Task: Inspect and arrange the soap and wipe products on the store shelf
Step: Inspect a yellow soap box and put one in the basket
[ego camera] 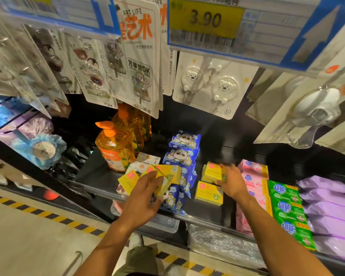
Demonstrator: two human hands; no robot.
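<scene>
- Shelf, black and stocked, runs across the middle of the scene from 9 o'clock to 4 o'clock.
- Cards of bear-shaped hooks hang above it at 12 o'clock, under a yellow price tag reading 3.90.
- Purple packs lie in a row at the shelf's 3 o'clock end, with green soap packs just beside them and pink soap packs next in line towards the centre.
- Blue wipe packs with a panda print stand in a file at the centre, running front to back.
- Orange bottles with pump tops stand at 10 o'clock of the wipes.
- The person's left hand, reaching in from 6 o'clock, has its fingers curled over a yellow soap box at the shelf's front edge, touching the wipes; two more yellow boxes sit just beside it.
- The right hand, at 3 o'clock of the wipes, grips a second yellow soap box resting on top of another, close to the pink packs.
- A lone yellow box lies flat on the shelf at 7 o'clock of the right hand.
</scene>
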